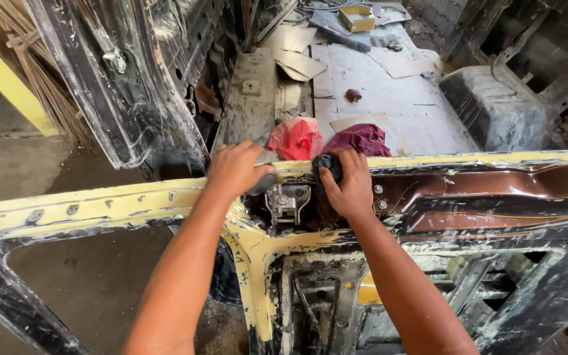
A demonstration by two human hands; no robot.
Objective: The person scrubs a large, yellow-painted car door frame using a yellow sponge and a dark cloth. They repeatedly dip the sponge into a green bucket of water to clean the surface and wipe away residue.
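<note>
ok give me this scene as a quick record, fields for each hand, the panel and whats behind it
left hand: gripping the top edge of the panel, left of the latch
right hand: pressing a dark pad against the panel edge, right of the latch
panel: stripped vehicle body panel, yellow paint worn, brown patch on the right
latch: bare metal latch between the hands
behind: red cloth and maroon cloth on the vehicle floor
</note>
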